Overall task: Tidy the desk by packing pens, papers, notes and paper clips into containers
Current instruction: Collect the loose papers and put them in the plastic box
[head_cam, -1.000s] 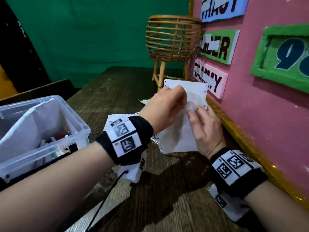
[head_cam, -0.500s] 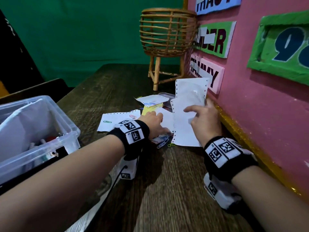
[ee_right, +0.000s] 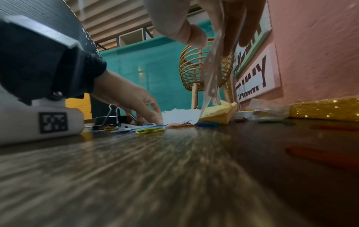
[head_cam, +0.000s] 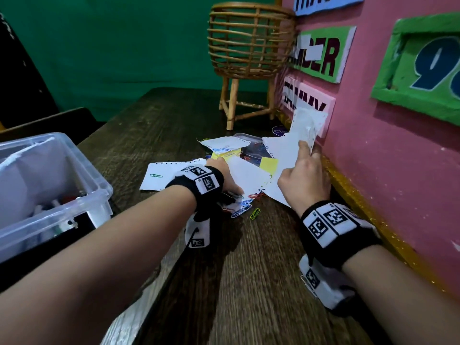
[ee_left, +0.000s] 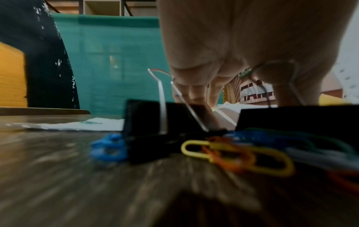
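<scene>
My right hand (head_cam: 307, 149) pinches several white perforated sheets (head_cam: 305, 125) and holds them upright next to the pink wall; in the right wrist view the sheets (ee_right: 212, 73) hang between thumb and fingers. My left hand (head_cam: 235, 188) reaches down with straight fingers onto a white sheet (head_cam: 249, 178) lying on the desk. Colored paper clips (head_cam: 254, 213) and black binder clips (ee_left: 161, 118) lie just under and in front of that hand. Yellow sticky notes (head_cam: 269, 164) and more loose sheets (head_cam: 159, 176) lie around it.
A large clear plastic bin (head_cam: 94, 185) holding paper and pens stands at the left. A small clear box (head_cam: 251, 148) with clips sits behind the papers. A rattan basket on legs (head_cam: 249, 41) stands at the back by the pink wall (head_cam: 385, 158).
My left hand has let go of the raised sheet and dropped onto the papers on the desk. My right hand keeps the sheets and has shifted them toward the wall.
</scene>
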A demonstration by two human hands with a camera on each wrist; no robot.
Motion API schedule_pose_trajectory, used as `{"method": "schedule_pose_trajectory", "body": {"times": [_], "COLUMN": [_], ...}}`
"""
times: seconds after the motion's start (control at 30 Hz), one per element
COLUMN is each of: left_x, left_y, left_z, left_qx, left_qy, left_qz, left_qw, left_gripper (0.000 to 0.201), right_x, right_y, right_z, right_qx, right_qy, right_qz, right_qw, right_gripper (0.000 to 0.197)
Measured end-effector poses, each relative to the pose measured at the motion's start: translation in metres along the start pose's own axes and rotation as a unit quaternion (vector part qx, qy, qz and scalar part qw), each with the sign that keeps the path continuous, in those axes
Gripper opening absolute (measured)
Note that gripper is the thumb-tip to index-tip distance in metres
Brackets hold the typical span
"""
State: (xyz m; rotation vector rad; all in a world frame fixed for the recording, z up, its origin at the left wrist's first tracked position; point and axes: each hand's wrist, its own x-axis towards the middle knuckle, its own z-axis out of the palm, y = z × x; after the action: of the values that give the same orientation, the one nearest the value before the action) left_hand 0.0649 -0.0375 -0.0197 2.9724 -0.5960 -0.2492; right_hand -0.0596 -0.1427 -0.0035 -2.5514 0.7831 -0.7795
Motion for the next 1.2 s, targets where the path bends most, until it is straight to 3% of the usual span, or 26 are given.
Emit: {"method": "schedule_pose_trajectory", "body": {"times": [0.17,0.23,0.3,0.4,0.5,0.63,0.8,1.0,1.07,1.13,1.2], "left_x": [-0.005,-0.008,-0.013,-0.025,-0.038,-0.042,-0.045,-0.053,-0.055,-0.054,-0.050], "left_y": [-0.001,0.000,0.000,-0.002,-0.003,-0.008,-0.011,0.008,0.010,0.006,-0.003], "left_z": [-0.005,-0.007,-0.008,-0.012,-0.017,-0.018,-0.022,-0.014,-0.014,-0.016,-0.020], "left_qx": [-0.034,-0.104,-0.196,-0.319,-0.399,-0.456,-0.516,-0.389,-0.320,-0.209,-0.098], "left_qy": [0.020,0.059,0.122,0.214,0.264,0.278,0.261,0.274,0.261,0.280,0.295], "left_qz": [0.017,0.008,0.020,0.057,0.086,0.079,0.059,0.134,0.176,0.202,0.186], "left_qw": [0.999,0.993,0.973,0.922,0.874,0.842,0.813,0.869,0.894,0.915,0.932], "left_gripper": [0.040,0.034,0.029,0.011,0.014,0.023,0.021,0.013,0.006,0.012,0.021], "right_x": [0.002,0.003,0.003,0.005,0.003,-0.005,-0.014,-0.017,-0.016,-0.012,-0.009], "right_y": [0.003,0.004,0.004,0.004,0.004,0.002,-0.005,-0.010,-0.010,-0.009,-0.007], "right_z": [0.004,0.005,0.006,0.007,0.007,-0.001,-0.005,-0.009,-0.009,-0.006,-0.004], "right_qx": [0.001,0.000,0.000,0.012,0.057,0.151,0.194,0.181,0.170,0.150,0.153], "right_qy": [0.006,0.014,0.024,0.036,0.044,0.017,-0.105,-0.128,-0.123,-0.101,-0.061], "right_qz": [-0.001,-0.001,-0.004,-0.010,-0.021,-0.064,-0.141,-0.128,-0.115,-0.117,-0.121], "right_qw": [1.000,1.000,1.000,0.999,0.997,0.986,0.965,0.967,0.971,0.977,0.979], "right_gripper": [0.067,0.069,0.070,0.067,0.067,0.080,0.101,0.101,0.081,0.062,0.060]}}
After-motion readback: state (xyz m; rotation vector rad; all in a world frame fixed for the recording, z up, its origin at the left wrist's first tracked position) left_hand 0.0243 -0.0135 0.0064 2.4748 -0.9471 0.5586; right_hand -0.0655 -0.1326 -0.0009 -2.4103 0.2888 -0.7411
